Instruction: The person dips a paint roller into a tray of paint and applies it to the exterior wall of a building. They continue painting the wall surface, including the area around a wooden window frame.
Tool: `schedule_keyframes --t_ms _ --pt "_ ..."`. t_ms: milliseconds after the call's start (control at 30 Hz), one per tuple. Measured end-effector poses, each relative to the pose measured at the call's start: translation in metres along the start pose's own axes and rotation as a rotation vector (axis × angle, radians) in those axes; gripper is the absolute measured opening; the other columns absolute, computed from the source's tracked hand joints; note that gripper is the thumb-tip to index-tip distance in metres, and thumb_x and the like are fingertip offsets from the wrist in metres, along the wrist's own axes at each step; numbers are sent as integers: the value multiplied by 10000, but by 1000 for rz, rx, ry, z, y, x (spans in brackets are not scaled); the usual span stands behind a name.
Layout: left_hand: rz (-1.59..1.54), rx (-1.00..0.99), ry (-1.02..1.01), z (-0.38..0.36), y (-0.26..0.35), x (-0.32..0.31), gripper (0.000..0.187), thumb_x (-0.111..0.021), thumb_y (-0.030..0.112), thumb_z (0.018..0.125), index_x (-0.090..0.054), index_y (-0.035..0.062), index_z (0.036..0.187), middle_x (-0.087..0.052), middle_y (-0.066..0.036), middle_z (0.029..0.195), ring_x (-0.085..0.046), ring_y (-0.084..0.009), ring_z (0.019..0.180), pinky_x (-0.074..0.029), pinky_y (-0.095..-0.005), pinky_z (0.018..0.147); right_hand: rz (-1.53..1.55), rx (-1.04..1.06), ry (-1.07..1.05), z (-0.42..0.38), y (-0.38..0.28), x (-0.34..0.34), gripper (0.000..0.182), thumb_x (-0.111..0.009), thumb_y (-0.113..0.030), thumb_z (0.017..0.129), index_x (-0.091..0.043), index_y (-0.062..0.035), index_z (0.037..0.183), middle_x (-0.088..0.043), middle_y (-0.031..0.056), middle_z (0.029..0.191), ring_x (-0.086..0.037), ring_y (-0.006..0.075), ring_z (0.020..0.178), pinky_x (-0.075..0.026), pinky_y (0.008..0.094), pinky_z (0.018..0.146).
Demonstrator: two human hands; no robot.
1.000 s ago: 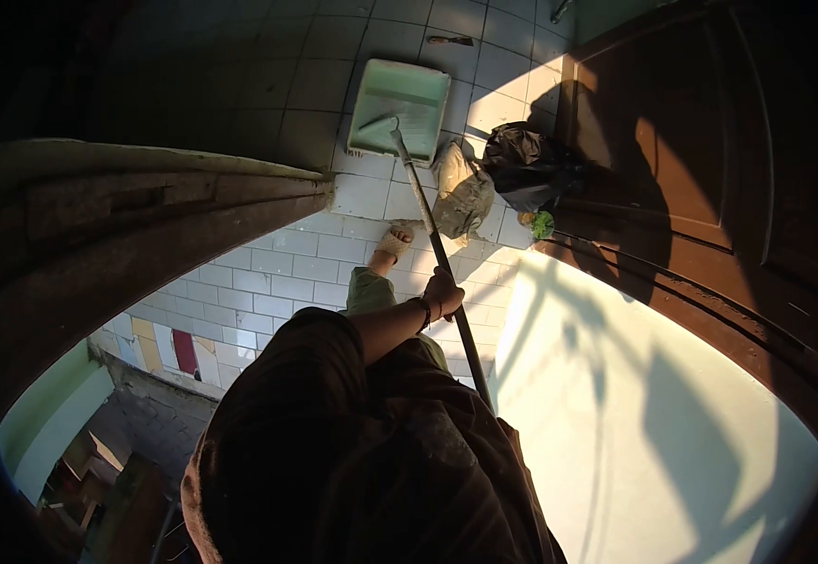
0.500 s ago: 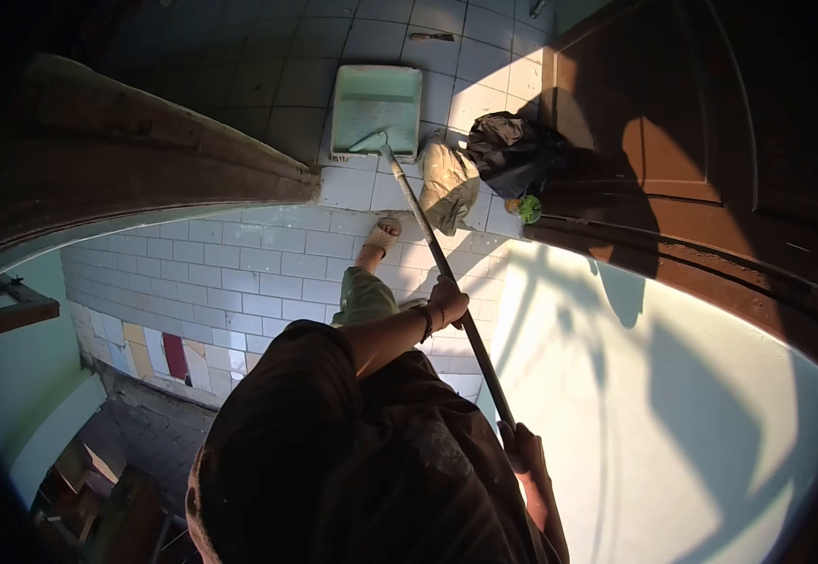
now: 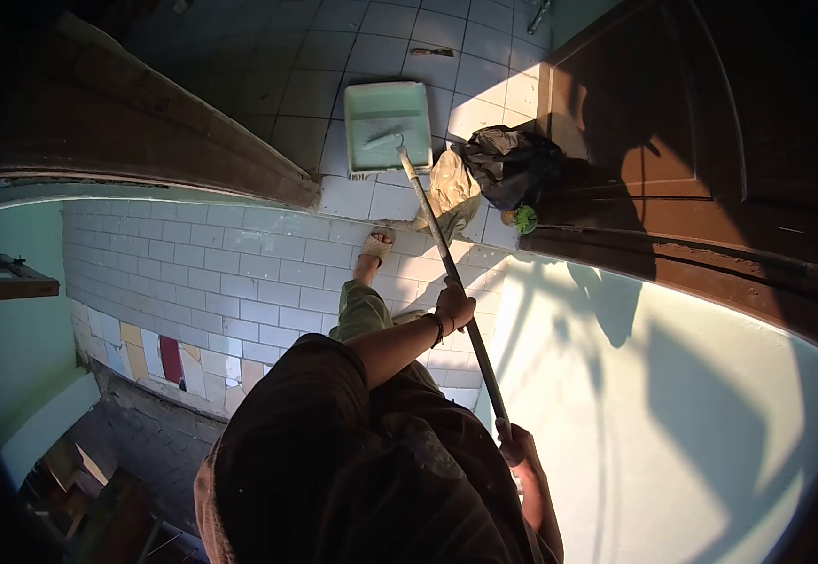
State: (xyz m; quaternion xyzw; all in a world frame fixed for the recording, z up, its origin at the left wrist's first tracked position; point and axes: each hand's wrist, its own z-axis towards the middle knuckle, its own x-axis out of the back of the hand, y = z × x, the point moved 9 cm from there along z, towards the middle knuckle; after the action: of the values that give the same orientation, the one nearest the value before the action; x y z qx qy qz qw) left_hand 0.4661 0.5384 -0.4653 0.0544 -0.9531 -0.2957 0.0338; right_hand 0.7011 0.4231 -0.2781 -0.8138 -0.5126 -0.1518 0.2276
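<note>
My left hand [image 3: 454, 305], with a dark band at the wrist, is closed round the middle of a long pole [image 3: 466, 320]. Lower down, near the pole's bottom part, my right hand [image 3: 516, 446] is wrapped round it too. The pole's far end carries a paint roller [image 3: 383, 140], which lies in a pale green paint tray [image 3: 357, 160] on the tiled floor. Pale paint covers the tray's inside.
Beside the tray lie a crumpled beige bag [image 3: 453, 183] and a black plastic bag [image 3: 521, 169]. A small green object [image 3: 524, 220] sits by the brown door [image 3: 615, 113]. A brush-like tool [image 3: 432, 52] lies beyond the tray. A sunlit wall [image 3: 559, 404] stands on the right.
The view has shifted slightly, so the tray and bags appear lower. The roller lies a little further from the tray's near edge. Both hands still hold the pole.
</note>
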Motion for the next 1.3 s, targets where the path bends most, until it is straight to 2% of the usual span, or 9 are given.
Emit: schedule_keyframes --t_ms 133,667,700,800,900,933,1167,1200,1300 --pt "158 -146 104 56 24 47 514 -535 101 811 -268 -87 1209 -625 -273 868 -667 -332 676 -540 -385 428 210 -36 -55 34 -63 -20 547 -462 -537 922 -525 -31 725 -473 30 519 -445 113 377 -376 306 342" --pt "116 -57 72 140 73 123 527 -533 78 836 -331 99 1322 -630 -183 1004 -680 -293 747 -566 -372 416 430 -273 -199 116 -155 -51 538 -482 -574 893 -506 -54 760 -394 -15 491 -376 102 351 -307 275 327" --pt "92 70 106 143 60 121 398 -392 264 901 -438 65 1242 -646 -148 993 -674 -274 791 -560 -391 564 426 -265 -186 114 -153 -50 546 -483 -578 890 -512 -51 750 -410 -7 494 -388 109 350 -322 281 329" --pt "297 -22 20 135 57 109 479 -367 364 954 -437 -16 1238 -655 -153 955 -673 -287 695 -564 -410 504 362 -259 -164 104 -143 -45 560 -483 -584 887 -515 -49 726 -434 4 500 -404 114 353 -337 288 329" --pt "154 5 -4 119 47 100 560 -532 93 864 -207 -46 1297 -628 -239 885 -663 -310 617 -540 -359 392 321 -228 -119 87 -138 -38 558 -501 -574 885 -526 -43 716 -453 11 506 -410 118 351 -343 293 325" --pt "117 -15 65 109 47 100 397 -562 121 884 -343 -28 1180 -635 -241 848 -643 -301 523 -511 -351 352 273 -211 -90 81 -137 -34 554 -509 -569 885 -532 -40 722 -456 12 508 -409 119 351 -343 294 325" --pt "187 -317 207 79 28 85 440 -620 111 820 -349 -13 1144 -639 -230 804 -654 -331 619 -551 -397 461 336 -86 -117 46 -112 -32 538 -511 -517 908 -606 -2 784 -488 48 546 -452 109 436 -354 279 389" --pt "140 -223 184 54 40 89 436 -623 106 811 -362 -11 1139 -645 -223 818 -658 -338 649 -555 -412 489 220 -75 -121 50 -92 -35 582 -493 -531 906 -618 31 821 -594 128 641 -581 223 543 -455 360 495" --pt "87 -127 115 36 25 79 437 -647 152 803 -370 -19 1094 -643 -231 836 -662 -343 674 -553 -409 505 111 -79 -97 67 -91 -31 584 -491 -532 906 -618 33 824 -598 137 653 -585 235 559 -457 366 509"
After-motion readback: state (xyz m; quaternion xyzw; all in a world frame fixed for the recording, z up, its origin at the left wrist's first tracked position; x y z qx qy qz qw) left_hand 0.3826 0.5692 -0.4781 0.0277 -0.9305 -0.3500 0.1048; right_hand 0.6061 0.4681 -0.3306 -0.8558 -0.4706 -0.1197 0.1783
